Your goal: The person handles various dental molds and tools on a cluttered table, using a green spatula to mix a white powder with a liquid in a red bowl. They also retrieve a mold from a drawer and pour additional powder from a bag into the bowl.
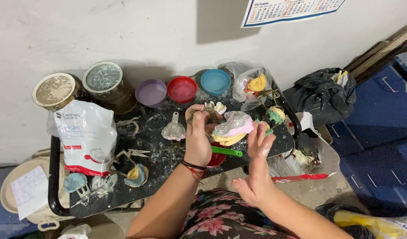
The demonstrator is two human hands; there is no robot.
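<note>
My left hand point(197, 137) grips a metal dental impression tray by its handle, and the tray carries a lump of pink, grey and yellow impression material point(232, 128). My right hand point(258, 164) is held flat and open just right of the lump, fingers up, almost touching it. Under my hands a red rubber bowl point(216, 158) with a green spatula point(227, 152) sits on the black table point(163, 166). A small white plaster cast point(215, 106) lies just behind my left hand.
Purple point(151, 92), red point(182, 89) and blue point(215, 82) bowls line the back edge beside two tins point(104, 79). A white powder bag point(85, 135), a scoop point(174, 129), other filled impression trays point(136, 174) and a plastic bag point(252, 84) crowd the table. A black rubbish bag point(323, 93) sits on the right.
</note>
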